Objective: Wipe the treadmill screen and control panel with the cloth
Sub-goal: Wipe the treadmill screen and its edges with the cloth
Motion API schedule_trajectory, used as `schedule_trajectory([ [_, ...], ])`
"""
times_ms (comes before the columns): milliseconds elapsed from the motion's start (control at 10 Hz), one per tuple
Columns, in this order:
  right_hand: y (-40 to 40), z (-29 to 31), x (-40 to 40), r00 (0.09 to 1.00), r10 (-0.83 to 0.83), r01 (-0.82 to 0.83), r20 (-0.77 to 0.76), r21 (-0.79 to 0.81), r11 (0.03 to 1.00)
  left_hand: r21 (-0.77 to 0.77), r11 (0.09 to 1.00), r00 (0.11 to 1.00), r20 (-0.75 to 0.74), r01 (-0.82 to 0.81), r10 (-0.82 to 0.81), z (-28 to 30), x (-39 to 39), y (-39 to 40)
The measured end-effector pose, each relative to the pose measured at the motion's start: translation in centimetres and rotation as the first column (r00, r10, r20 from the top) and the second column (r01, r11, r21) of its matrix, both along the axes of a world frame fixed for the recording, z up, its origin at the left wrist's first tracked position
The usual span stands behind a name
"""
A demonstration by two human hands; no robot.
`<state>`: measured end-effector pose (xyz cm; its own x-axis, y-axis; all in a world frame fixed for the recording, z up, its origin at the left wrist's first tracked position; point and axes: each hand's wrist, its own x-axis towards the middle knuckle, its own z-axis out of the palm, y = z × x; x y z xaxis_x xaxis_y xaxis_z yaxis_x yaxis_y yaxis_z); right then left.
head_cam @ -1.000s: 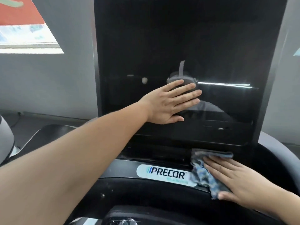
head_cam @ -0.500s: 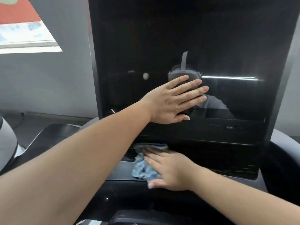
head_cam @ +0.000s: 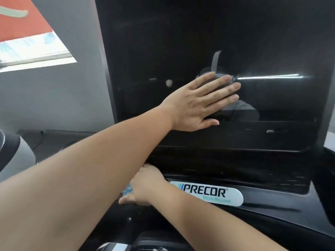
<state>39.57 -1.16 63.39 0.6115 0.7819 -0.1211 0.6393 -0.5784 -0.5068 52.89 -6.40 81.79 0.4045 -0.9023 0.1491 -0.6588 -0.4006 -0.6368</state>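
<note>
The treadmill's tall black screen (head_cam: 181, 42) fills the upper middle of the head view. My left hand (head_cam: 201, 104) lies flat on its lower part, fingers straight and spread. Below the screen runs the dark control panel (head_cam: 235, 165), with a white PRECOR badge (head_cam: 206, 193) on its front lip. My right hand (head_cam: 143, 185) presses the blue cloth (head_cam: 128, 188) onto the panel's left end, just left of the badge. Only a small blue patch of the cloth shows; my left forearm and right hand cover the rest.
A grey wall (head_cam: 54, 98) stands left of the screen, with a red and white poster (head_cam: 27, 33) at the top left. The grey curved body of a neighbouring machine (head_cam: 16, 154) sits at the left edge. The treadmill's dark handlebar surround (head_cam: 299, 221) curves along the lower right.
My right hand has slid the cloth leftward along the control panel, from its right part to its left end under my left forearm. My left hand stays flat on the screen.
</note>
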Motion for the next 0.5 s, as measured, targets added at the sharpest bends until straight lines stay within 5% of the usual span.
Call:
schedule_trajectory([
  [100,-3.3,-0.1,-0.2,0.993,-0.036,0.028,0.111,0.078,0.997,0.0,1.0,1.0,0.008,0.014,-0.014,0.3,-0.5,0.0],
  [300,-8.6,2.0,-1.7,0.958,-0.075,0.089,0.277,-0.039,0.995,-0.024,0.996,0.996,0.029,0.091,-0.09,2.2,-2.6,6.9],
  [500,-4.9,3.4,-1.1,0.889,0.119,-0.027,0.443,-0.208,0.978,0.049,0.998,0.999,0.031,0.032,-0.034,1.3,-3.1,16.3],
])
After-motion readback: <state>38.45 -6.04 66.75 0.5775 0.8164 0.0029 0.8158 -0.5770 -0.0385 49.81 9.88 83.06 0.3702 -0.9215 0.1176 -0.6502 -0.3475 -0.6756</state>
